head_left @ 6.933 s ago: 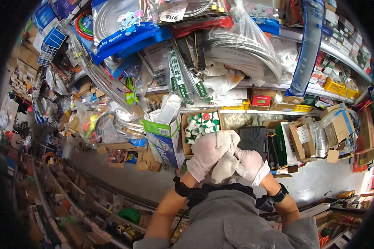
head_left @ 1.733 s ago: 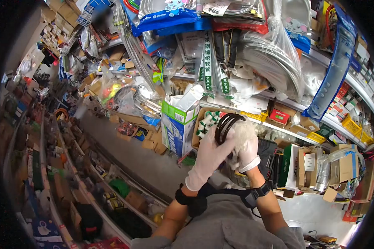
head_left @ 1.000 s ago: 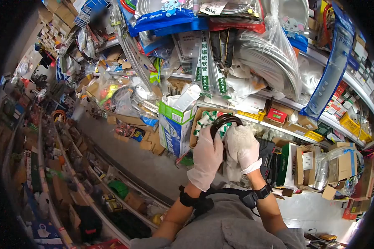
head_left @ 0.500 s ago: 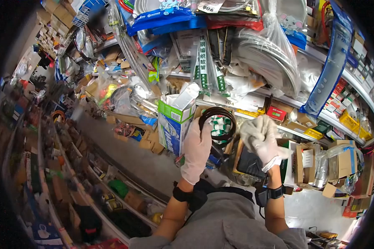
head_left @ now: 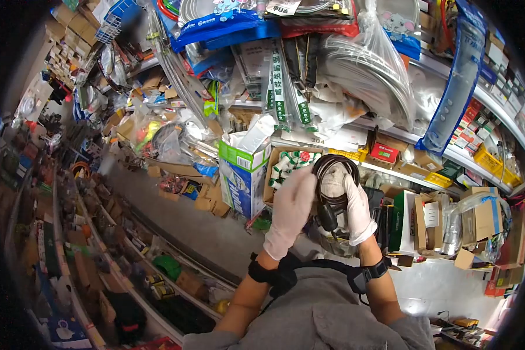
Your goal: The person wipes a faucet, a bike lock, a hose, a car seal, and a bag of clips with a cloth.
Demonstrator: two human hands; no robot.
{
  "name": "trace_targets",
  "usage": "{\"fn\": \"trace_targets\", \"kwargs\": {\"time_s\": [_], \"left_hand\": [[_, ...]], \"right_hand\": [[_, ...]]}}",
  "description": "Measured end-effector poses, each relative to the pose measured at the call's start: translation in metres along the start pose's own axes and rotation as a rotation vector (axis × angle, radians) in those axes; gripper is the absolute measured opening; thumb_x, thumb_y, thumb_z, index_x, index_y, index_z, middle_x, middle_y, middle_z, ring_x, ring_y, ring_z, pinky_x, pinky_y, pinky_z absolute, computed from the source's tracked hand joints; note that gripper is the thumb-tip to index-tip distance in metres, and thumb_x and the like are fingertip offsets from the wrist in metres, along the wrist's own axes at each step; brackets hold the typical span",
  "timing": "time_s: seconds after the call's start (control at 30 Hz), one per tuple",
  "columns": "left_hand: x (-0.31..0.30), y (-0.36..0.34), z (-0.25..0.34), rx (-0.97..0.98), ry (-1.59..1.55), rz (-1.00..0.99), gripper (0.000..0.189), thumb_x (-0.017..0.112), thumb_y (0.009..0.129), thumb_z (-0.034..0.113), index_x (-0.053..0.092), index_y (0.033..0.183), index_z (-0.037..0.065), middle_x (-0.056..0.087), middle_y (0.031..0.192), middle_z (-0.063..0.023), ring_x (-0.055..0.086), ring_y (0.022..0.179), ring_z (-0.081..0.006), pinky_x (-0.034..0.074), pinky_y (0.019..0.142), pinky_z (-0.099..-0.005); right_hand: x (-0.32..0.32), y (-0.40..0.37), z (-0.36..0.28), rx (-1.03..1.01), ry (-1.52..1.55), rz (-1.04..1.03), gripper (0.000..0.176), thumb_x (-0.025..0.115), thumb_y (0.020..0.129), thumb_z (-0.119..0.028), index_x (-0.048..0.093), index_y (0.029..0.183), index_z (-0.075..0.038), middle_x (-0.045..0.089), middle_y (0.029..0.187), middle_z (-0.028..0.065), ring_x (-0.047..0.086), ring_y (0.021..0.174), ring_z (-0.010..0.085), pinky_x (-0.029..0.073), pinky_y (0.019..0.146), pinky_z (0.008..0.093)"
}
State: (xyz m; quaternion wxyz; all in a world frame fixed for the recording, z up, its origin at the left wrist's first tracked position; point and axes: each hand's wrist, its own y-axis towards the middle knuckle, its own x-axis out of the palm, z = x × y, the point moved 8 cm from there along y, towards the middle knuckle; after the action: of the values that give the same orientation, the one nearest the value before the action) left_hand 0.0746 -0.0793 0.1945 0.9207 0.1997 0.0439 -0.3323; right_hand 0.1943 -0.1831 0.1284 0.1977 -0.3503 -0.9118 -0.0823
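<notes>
A coil of black cable [head_left: 354, 169] with a thick black end piece [head_left: 327, 217] is held up in front of my body. My left hand [head_left: 291, 210], in a white glove, is closed on the coil's left side. My right hand [head_left: 357, 211], also gloved, is closed at the right side of the coil around a crumpled off-white cloth [head_left: 333, 182]. The cloth shows through the middle of the ring and lies against the cable. Part of the right hand's fingers are hidden by the coil and cloth.
Behind my hands stand a green-and-blue carton [head_left: 239, 175] and a box of green-and-white rolls [head_left: 286, 166]. Bagged hoses [head_left: 364, 76] hang over the shelf. Open cardboard boxes [head_left: 481, 219] sit at right. Crowded shelves [head_left: 122, 251] run along the left aisle.
My right hand has moved left with the cloth, bringing it to the coil. The coil has shifted right and turned, and its thick end now hangs in front of the ring.
</notes>
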Motion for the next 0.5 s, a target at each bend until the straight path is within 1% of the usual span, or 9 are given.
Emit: {"fn": "trace_targets", "kwargs": {"time_s": [0.03, 0.07, 0.1, 0.17, 0.2, 0.37, 0.43, 0.47, 0.5], "left_hand": [[-0.005, 0.0, -0.001, -0.009, -0.129, 0.026, 0.027, 0.052, 0.1, 0.018, 0.063, 0.115, -0.002, 0.065, 0.102, -0.0101, 0.063, 0.089, -0.0221, 0.049, 0.078, -0.0316], [-0.008, -0.002, -0.009, -0.106, -0.164, -0.009, 0.032, 0.045, 0.104, 0.02, 0.059, 0.125, 0.0, 0.061, 0.114, -0.0067, 0.059, 0.101, -0.0153, 0.048, 0.085, -0.0278], [-0.007, -0.002, -0.018, -0.108, -0.166, -0.014, 0.032, 0.045, 0.104, 0.02, 0.059, 0.125, 0.0, 0.061, 0.114, -0.0067, 0.059, 0.101, -0.0153, 0.048, 0.085, -0.0278], [-0.001, 0.0, -0.025, 0.051, -0.031, -0.089, 0.036, 0.043, 0.105, 0.02, 0.05, 0.136, 0.002, 0.057, 0.124, -0.0087, 0.055, 0.111, -0.0154, 0.045, 0.093, -0.0262], [0.006, -0.013, -0.035, -0.026, -0.049, -0.191, 0.039, 0.043, 0.104, 0.017, 0.043, 0.141, 0.003, 0.053, 0.132, -0.0086, 0.051, 0.118, -0.0162, 0.042, 0.099, -0.0269], [0.032, -0.042, -0.048, 0.106, -0.147, -0.41, 0.039, 0.047, 0.098, 0.006, 0.046, 0.137, 0.002, 0.055, 0.132, -0.0093, 0.048, 0.122, -0.0159, 0.041, 0.102, -0.0288], [0.019, -0.039, -0.054, 0.277, 0.331, -0.181, 0.036, 0.043, 0.098, 0.007, 0.049, 0.133, 0.001, 0.056, 0.13, -0.0101, 0.049, 0.121, -0.0162, 0.04, 0.102, -0.0301], [0.016, -0.029, -0.042, -0.127, 0.317, -0.255, 0.036, 0.039, 0.099, 0.008, 0.051, 0.133, 0.002, 0.058, 0.12, -0.0085, 0.055, 0.103, -0.014, 0.047, 0.088, -0.028], [0.017, -0.025, -0.045, -0.125, 0.316, -0.253, 0.036, 0.039, 0.099, 0.008, 0.051, 0.133, 0.002, 0.058, 0.12, -0.0085, 0.055, 0.103, -0.014, 0.047, 0.088, -0.028]], "right_hand": [[-0.004, 0.0, 0.001, 0.015, 0.023, 0.005, 0.044, 0.049, 0.104, -0.03, 0.054, 0.132, 0.002, 0.063, 0.122, 0.0058, 0.058, 0.108, 0.0119, 0.045, 0.097, 0.028], [-0.005, 0.0, -0.004, -0.041, -0.012, 0.022, 0.043, 0.048, 0.104, -0.03, 0.054, 0.132, 0.003, 0.063, 0.121, 0.0063, 0.058, 0.107, 0.0123, 0.045, 0.097, 0.0282], [-0.006, -0.002, -0.007, -0.042, -0.013, 0.028, 0.043, 0.048, 0.104, -0.03, 0.054, 0.132, 0.003, 0.063, 0.121, 0.0063, 0.058, 0.107, 0.0123, 0.045, 0.097, 0.0282], [-0.003, -0.004, -0.014, -0.07, -0.066, 0.012, 0.043, 0.048, 0.105, -0.03, 0.054, 0.132, 0.003, 0.063, 0.123, 0.0063, 0.058, 0.107, 0.0122, 0.045, 0.097, 0.0277], [-0.002, -0.004, -0.013, -0.07, -0.067, 0.011, 0.043, 0.048, 0.105, -0.03, 0.054, 0.132, 0.003, 0.063, 0.123, 0.0063, 0.058, 0.107, 0.0122, 0.045, 0.097, 0.0277], [0.002, -0.004, -0.017, -0.088, -0.206, 0.049, 0.042, 0.045, 0.105, -0.03, 0.056, 0.128, 0.004, 0.065, 0.119, 0.0104, 0.058, 0.107, 0.015, 0.044, 0.096, 0.0294], [0.008, -0.004, -0.029, -0.25, -0.409, 0.073, 0.041, 0.044, 0.104, -0.029, 0.056, 0.125, 0.005, 0.065, 0.113, 0.0178, 0.059, 0.104, 0.0251, 0.043, 0.095, 0.0337], [0.009, -0.004, -0.031, -0.29, -0.427, 0.091, 0.04, 0.044, 0.104, -0.029, 0.056, 0.123, 0.005, 0.065, 0.111, 0.0184, 0.059, 0.102, 0.0277, 0.043, 0.095, 0.0346], [0.01, -0.003, -0.033, -0.332, -0.445, 0.108, 0.039, 0.044, 0.104, -0.028, 0.056, 0.121, 0.004, 0.064, 0.109, 0.0189, 0.059, 0.101, 0.0303, 0.043, 0.095, 0.0356]]}}
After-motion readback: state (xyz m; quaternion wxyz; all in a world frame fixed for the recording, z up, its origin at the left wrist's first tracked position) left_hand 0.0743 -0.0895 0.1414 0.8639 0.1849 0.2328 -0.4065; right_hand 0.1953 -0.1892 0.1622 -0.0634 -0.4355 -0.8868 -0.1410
